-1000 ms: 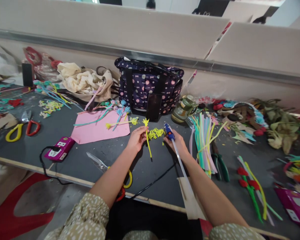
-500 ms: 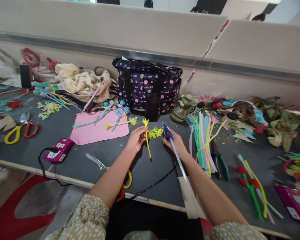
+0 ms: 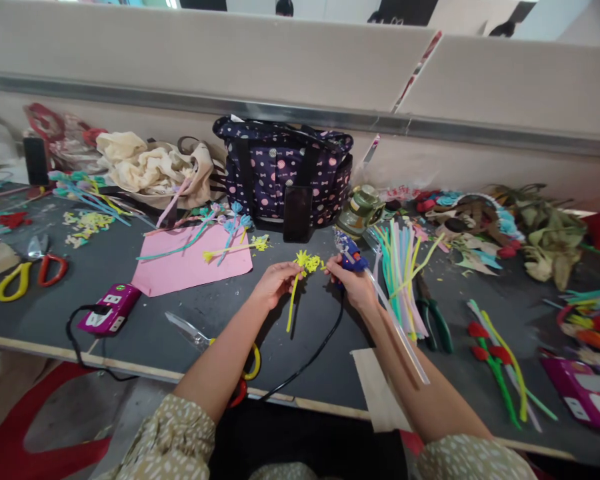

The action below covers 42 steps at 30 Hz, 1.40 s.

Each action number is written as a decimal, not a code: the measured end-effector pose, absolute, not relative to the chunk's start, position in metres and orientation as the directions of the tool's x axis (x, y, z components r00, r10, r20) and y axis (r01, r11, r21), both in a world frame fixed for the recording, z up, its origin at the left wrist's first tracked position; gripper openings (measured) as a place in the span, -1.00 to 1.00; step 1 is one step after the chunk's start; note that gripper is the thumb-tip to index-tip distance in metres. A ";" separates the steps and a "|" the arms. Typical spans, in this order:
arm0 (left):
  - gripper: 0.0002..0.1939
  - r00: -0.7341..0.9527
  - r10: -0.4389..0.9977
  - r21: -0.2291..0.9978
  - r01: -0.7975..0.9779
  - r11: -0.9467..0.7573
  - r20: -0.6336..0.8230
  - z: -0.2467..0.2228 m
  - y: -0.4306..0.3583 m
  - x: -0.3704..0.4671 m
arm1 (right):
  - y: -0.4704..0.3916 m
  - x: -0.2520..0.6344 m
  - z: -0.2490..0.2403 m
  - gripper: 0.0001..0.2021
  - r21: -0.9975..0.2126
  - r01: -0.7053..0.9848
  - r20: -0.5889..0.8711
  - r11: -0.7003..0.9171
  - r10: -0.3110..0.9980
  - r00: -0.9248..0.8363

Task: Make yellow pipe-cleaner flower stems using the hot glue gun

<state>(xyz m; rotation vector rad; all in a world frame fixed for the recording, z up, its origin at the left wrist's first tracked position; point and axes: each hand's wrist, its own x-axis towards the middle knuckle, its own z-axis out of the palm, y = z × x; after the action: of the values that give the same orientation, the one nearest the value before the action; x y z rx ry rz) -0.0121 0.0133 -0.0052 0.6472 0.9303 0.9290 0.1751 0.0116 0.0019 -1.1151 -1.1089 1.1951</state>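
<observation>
Leaning in front of the bag [image 3: 276, 175], the yellow stem [image 3: 292, 305] is pinched by the left hand [image 3: 276, 285]; the right hand [image 3: 356, 283] grips the glue gun [image 3: 351, 255] and, apparently, a yellow snippet [image 3: 323, 265]. Risk: unsteady aim could burn the left hand. Stem fuzzy, slender; flower head [image 3: 303, 258] spiky; gun plastic; glue stick [image 3: 401, 343] translucent
</observation>
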 end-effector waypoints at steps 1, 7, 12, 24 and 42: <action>-0.74 0.294 0.872 0.803 -0.353 0.480 -0.392 -0.004 0.013 -0.012 | 0.011 0.175 0.004 -0.75 -0.986 -0.161 0.029 0.038 0.998 0.057; -0.75 0.377 0.829 0.831 -0.217 0.512 -0.413 -0.004 0.010 -0.010 | 0.010 0.174 0.010 -0.68 -0.953 -0.302 -0.029 -0.004 0.996 0.079; -0.74 0.415 0.811 0.840 -0.171 0.515 -0.413 -0.004 0.008 -0.008 | 0.010 0.170 0.005 -0.69 -0.944 -0.330 -0.010 0.004 0.999 0.041; -0.78 0.428 0.817 0.856 -0.163 0.491 -0.387 -0.003 0.007 -0.007 | 0.012 0.168 0.000 -0.67 -0.975 -0.214 -0.073 -0.059 0.996 0.056; -0.84 0.402 0.842 0.889 -0.128 0.440 -0.359 -0.006 0.006 -0.006 | 0.008 0.170 -0.002 -0.73 -0.989 0.118 0.104 0.091 0.989 0.108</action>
<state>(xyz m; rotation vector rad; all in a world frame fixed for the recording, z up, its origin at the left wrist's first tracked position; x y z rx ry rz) -0.0065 0.0059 -0.0061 0.9062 0.9560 0.7324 0.1699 0.0082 -0.0018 -1.2695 -1.2495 0.9976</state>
